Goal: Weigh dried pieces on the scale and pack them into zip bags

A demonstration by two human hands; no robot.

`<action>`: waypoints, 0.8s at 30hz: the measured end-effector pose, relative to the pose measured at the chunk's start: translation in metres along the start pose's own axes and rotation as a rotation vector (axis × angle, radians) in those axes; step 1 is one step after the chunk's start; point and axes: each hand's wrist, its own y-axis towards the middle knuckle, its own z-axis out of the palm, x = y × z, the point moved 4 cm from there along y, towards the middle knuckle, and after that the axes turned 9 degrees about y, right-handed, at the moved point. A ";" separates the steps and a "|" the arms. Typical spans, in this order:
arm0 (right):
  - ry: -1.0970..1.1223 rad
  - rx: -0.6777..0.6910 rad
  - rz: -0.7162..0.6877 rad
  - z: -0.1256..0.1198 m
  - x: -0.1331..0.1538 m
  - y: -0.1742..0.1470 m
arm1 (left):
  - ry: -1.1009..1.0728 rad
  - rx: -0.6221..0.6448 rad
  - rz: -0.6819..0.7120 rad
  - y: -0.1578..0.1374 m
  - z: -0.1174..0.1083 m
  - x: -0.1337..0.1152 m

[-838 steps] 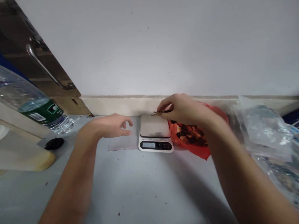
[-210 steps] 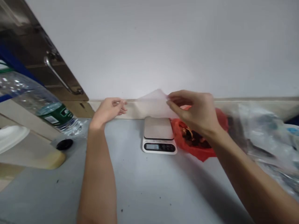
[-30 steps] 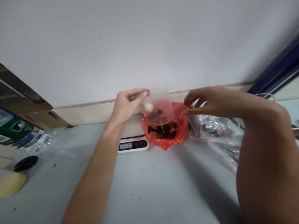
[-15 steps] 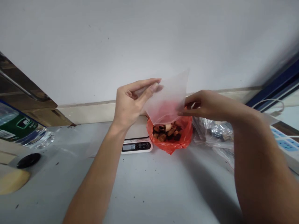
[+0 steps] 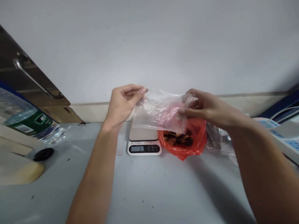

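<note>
A clear plastic bag (image 5: 156,110) is stretched between my two hands, above the scale and the red bag. My left hand (image 5: 125,101) pinches its upper left corner between thumb and fingers. At the bag's right side, my right hand (image 5: 201,104) grips the edge. Below stands a white kitchen scale (image 5: 144,149), its display reading 0.0 and its plate partly covered by the bag. Right beside the scale, an open red plastic bag (image 5: 183,152) holds dark brown dried pieces (image 5: 177,139).
On the left are a large water bottle (image 5: 32,121) with a green label, a round black object (image 5: 43,154) and a drawer handle (image 5: 35,81). More clear bags (image 5: 218,137) lie at the right, near a white power strip (image 5: 277,132). A wall (image 5: 149,46) rises behind.
The clear bag has been lowered and turned, and now spreads wide and wrinkled between my hands. The view has shifted, so the scale and red bag appear further right.
</note>
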 end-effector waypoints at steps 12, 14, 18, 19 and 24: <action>-0.508 0.047 -0.488 0.155 0.023 0.025 | 0.412 -0.063 -0.519 -0.018 -0.131 0.068; -0.845 0.258 -0.534 0.201 0.017 0.026 | 0.395 0.026 -0.612 -0.026 -0.139 0.081; -1.054 0.611 -0.555 0.256 -0.009 0.017 | 0.323 0.275 -0.771 -0.044 -0.131 0.104; -1.048 0.640 -0.550 0.262 -0.015 0.016 | 0.316 0.323 -0.799 -0.047 -0.127 0.109; -0.983 0.639 -0.497 0.262 -0.036 0.015 | 0.386 0.450 -0.832 -0.051 -0.113 0.126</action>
